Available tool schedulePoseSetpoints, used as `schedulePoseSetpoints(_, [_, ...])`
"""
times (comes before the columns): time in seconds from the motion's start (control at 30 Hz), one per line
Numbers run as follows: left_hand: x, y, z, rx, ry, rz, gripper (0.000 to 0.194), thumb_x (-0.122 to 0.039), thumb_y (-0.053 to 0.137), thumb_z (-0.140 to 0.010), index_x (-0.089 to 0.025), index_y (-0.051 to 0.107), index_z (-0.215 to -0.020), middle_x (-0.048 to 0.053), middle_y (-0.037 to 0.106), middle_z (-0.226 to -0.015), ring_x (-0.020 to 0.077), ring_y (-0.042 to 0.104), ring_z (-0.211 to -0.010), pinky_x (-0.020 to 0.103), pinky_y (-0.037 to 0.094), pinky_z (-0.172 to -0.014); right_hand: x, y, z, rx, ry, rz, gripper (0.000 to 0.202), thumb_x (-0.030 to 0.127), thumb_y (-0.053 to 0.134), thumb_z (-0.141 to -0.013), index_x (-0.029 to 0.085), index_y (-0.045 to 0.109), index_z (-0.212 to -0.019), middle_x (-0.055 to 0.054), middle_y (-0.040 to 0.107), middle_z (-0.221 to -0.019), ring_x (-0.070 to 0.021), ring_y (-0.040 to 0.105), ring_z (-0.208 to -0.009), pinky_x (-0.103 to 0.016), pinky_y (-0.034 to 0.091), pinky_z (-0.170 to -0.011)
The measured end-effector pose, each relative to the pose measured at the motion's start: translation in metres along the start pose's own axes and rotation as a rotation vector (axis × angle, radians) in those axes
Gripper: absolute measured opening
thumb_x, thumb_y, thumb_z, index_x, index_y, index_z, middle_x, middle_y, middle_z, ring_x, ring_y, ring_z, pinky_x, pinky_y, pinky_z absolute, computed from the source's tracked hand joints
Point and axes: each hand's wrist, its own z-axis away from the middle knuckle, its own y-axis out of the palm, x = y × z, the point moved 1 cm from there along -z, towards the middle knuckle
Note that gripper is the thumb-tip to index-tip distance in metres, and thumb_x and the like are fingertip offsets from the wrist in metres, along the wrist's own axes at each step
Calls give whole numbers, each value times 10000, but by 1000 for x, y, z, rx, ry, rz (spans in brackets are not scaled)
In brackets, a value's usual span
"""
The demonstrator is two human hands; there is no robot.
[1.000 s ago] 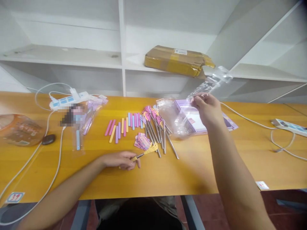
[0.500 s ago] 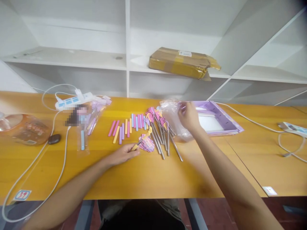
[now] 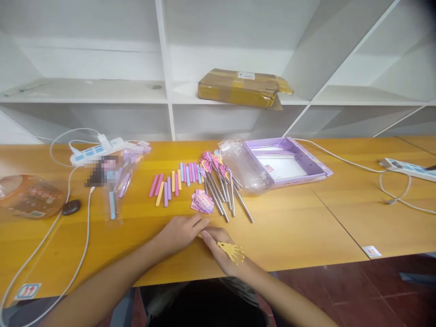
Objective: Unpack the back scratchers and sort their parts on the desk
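My left hand (image 3: 184,230) is closed around the handle end of a yellow back scratcher (image 3: 232,252), near the table's front edge. Meeting it from the right, my right hand (image 3: 220,247) is closed on the same scratcher, its yellow hand-shaped head showing over the wrist. The fingers hide most of the handle and shaft. Just beyond my hands lies a small stack of pink and purple cards (image 3: 202,202). Several back scratchers with metal rods (image 3: 226,193) and pink, purple, yellow or blue heads are heaped behind. Loose coloured handle sleeves (image 3: 169,187) lie in rows to their left.
A purple tray (image 3: 299,179) and a clear plastic bag (image 3: 247,170) are at the back right. Bagged scratchers (image 3: 125,177), a power strip (image 3: 98,150), cables and an orange container (image 3: 32,197) occupy the left. A taped carton (image 3: 238,88) sits on the shelf.
My right hand has come back from the plastic bag and taken hold of the yellow back scratcher beside my left hand. The scratcher has moved nearer me, its head now pointing right.
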Motion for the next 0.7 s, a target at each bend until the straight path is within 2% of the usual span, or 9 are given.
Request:
schedulePoseSetpoints(0.1, [-1,-1,-2,-166,90,-105,245,-171,475,-1101,-162,685,-1228,125,734,-1102,240,710,-912,330,567,-740,-3,8,-2,-56,40,-39,528,533,363,-1163,240,421,-729,13,416,-686,-173,416,-661,-330,361,-644])
schedulePoseSetpoints(0.2, [-3,0,-2,-303,65,-143,211,-148,473,-1089,-148,679,-1135,108,732,-1015,224,722,-867,317,593,-705,0,18,-2,-51,69,-61,516,523,366,-1164,237,368,-734,23,378,-702,-153,370,-660,-331,305,-641])
schedulePoseSetpoints(0.27, [-5,1,-1,-332,-7,-163,239,-110,468,-1063,-130,666,-1195,107,745,-1028,188,705,-739,287,564,-595,3,24,0,-57,83,-83,504,513,362,-1166,238,363,-745,27,370,-708,-149,361,-659,-332,293,-642])
schedulePoseSetpoints(0.33, [-6,3,0,-334,-14,-195,291,-78,457,-1037,-120,656,-1245,110,759,-1048,167,680,-647,277,531,-516,6,30,6,-70,86,-86,488,497,349,-1171,238,357,-758,27,375,-713,-148,365,-656,-333,284,-641])
schedulePoseSetpoints(0.37, [-7,4,0,-341,18,-212,302,-69,453,-1029,-119,657,-1246,114,764,-1053,170,690,-656,278,540,-521,8,32,9,-75,84,-78,480,486,346,-1174,238,350,-764,27,380,-715,-147,369,-655,-333,280,-642])
schedulePoseSetpoints(0.43, [-7,3,-1,-389,103,-244,288,-61,452,-1027,-119,668,-1208,134,769,-1067,203,745,-803,290,598,-616,9,36,14,-88,89,-60,475,473,346,-1177,237,330,-765,30,376,-707,-144,367,-646,-334,268,-637])
schedulePoseSetpoints(0.53, [-7,-4,-7,-482,161,-268,213,-68,477,-1046,-125,678,-1084,162,762,-1109,245,736,-1000,315,619,-741,7,39,18,-125,110,-85,492,486,342,-1177,239,295,-754,38,332,-683,-138,335,-628,-333,248,-622])
schedulePoseSetpoints(0.6, [-6,-9,-11,-481,203,-270,197,-74,503,-1051,-148,654,-949,127,748,-1017,230,700,-941,302,577,-707,3,41,18,-159,127,-119,511,511,342,-1175,239,297,-744,40,320,-675,-134,321,-621,-331,236,-612])
schedulePoseSetpoints(0.7, [-4,-16,-13,-447,270,-301,289,-51,515,-1038,-185,567,-788,38,646,-787,184,601,-758,287,430,-577,-6,49,17,-176,172,-212,553,562,372,-1162,238,335,-715,44,321,-648,-126,304,-597,-324,226,-585])
